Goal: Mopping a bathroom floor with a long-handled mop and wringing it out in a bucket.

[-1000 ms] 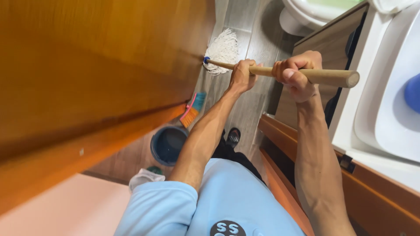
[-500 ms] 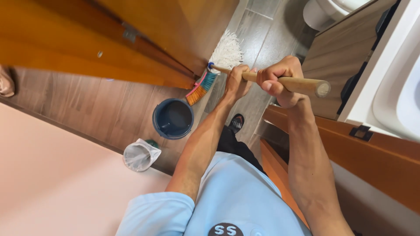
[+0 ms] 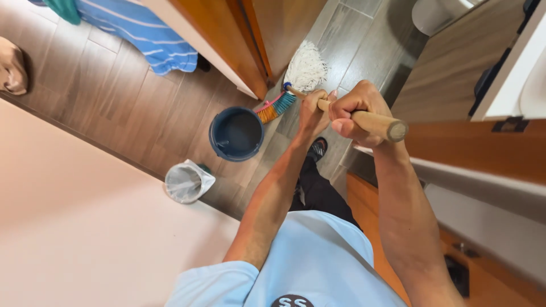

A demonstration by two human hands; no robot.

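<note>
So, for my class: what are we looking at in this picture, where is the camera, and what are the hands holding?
There is no machine here. The camera sits on a person's head and looks straight down, so you see their arms, light blue shirt and the floor below. Both hands grip a wooden mop handle: the left hand lower down, the right hand nearer the top end. The white mop head rests on grey floor tiles. Beside it stand a dark blue bucket and a colourful brush, with a small bin lined with a white bag nearby. An orange wooden door stands to the left.
</note>
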